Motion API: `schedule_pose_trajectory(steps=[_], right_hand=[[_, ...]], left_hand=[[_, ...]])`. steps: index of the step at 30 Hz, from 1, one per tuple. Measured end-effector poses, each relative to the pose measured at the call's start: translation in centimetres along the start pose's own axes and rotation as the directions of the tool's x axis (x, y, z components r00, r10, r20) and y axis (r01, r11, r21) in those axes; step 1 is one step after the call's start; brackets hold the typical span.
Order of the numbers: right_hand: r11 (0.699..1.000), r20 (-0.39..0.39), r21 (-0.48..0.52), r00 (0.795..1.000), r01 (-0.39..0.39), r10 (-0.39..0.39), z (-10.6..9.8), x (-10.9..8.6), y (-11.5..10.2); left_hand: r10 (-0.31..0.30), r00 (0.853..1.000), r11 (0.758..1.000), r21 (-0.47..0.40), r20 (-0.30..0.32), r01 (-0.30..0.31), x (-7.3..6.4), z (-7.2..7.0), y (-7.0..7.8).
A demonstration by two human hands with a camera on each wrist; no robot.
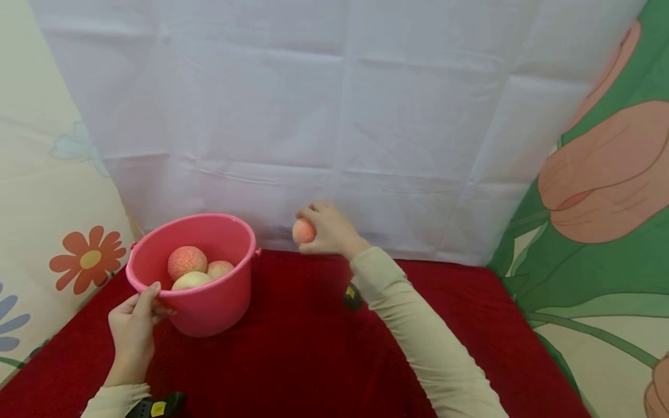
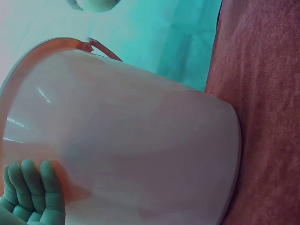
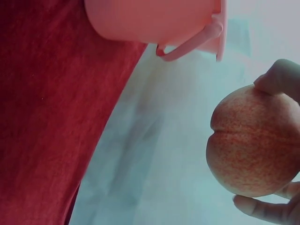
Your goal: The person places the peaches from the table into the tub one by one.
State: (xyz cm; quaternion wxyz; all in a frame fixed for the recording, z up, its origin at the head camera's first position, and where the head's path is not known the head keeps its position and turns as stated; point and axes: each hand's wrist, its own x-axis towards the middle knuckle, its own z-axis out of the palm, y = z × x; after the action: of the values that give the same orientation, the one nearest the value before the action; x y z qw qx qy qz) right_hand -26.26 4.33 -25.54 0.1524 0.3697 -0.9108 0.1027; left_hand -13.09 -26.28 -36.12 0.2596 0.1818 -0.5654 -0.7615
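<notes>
A pink bucket [image 1: 214, 307] stands on the red cloth at the left, with several peaches [image 1: 187, 262] inside it. My left hand [image 1: 133, 325] grips the bucket's near rim, thumb over the edge and fingers against the outer wall. In the left wrist view those fingers [image 2: 49, 183] lie along the bucket's side [image 2: 140, 136]. To the right of the bucket, my right hand [image 1: 330, 228] holds another peach [image 1: 304, 231] in the air above the back of the table. The right wrist view shows this peach [image 3: 255, 143] between thumb and fingers.
Red cloth [image 1: 292, 348] covers the table. A white sheet [image 1: 272, 116] hangs behind its back edge, with flower-patterned cloths [image 1: 601, 174] at both sides. The bucket's handle [image 3: 192, 44] hangs down on the side toward my right hand.
</notes>
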Motion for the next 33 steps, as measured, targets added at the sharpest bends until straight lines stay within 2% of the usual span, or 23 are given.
schedule_pose_trajectory(steps=[9, 22, 33], right_hand=[[1.0, 0.002, -0.007, 1.0, 0.018, -0.018, 0.1, 0.8, -1.2], [0.999, -0.014, 0.008, 0.999, 0.047, -0.047, 0.3, 2.3, -3.2], [0.998, -0.038, 0.058, 0.999, 0.007, -0.005, 0.9, 3.1, -4.8]], left_hand=[[0.019, 1.0, 1.0, -0.012, 0.0, -0.019, 0.0, 0.1, -0.2], [0.005, 1.0, 1.0, -0.004, -0.004, -0.005, 0.0, 0.1, -0.2], [0.002, 1.0, 1.0, -0.014, 0.006, -0.002, -0.1, 0.0, -0.1]])
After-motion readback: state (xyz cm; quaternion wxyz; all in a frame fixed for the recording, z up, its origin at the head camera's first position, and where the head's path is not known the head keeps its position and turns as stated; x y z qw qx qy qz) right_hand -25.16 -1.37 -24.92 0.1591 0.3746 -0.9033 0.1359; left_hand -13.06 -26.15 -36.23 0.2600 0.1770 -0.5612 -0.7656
